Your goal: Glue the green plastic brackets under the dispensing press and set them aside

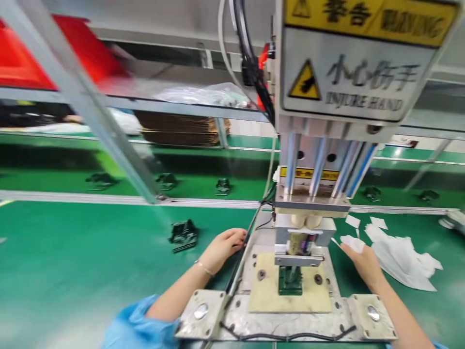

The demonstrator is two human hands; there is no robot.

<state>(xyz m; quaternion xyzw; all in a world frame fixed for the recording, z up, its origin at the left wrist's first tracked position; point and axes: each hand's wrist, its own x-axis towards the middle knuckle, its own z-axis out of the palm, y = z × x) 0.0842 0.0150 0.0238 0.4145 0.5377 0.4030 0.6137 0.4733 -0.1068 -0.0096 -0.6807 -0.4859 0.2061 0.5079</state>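
The green table (80,271) spans the whole view, with an aluminium rail running across it behind the work area. On it, at centre, stands the press (316,203), a column machine carrying a yellow hand-injury warning plate (348,80) and four vertical guide rods above a metal base plate (286,320).

The press head is lowered close over the fixture (290,281), a green holder set in a beige pad. A small cylindrical part (300,242) sits in the head's clamp directly above that holder. Judged from this position, the part is loaded and the pressing stroke is in hand or just finished; removal of the part remains.

White sheets (399,257) lie in a loose heap at the right of the base plate, with smaller white scraps behind them. A black component (184,235) lies on the table at the left, well apart from the press; similar ones sit farther back.

The left hand (221,249) rests beside the press base, fingers loosely curled and touching the black cable (250,228), holding nothing. The right hand (363,264) lies at the right of the fixture, its fingers pinching a small white piece (352,242).
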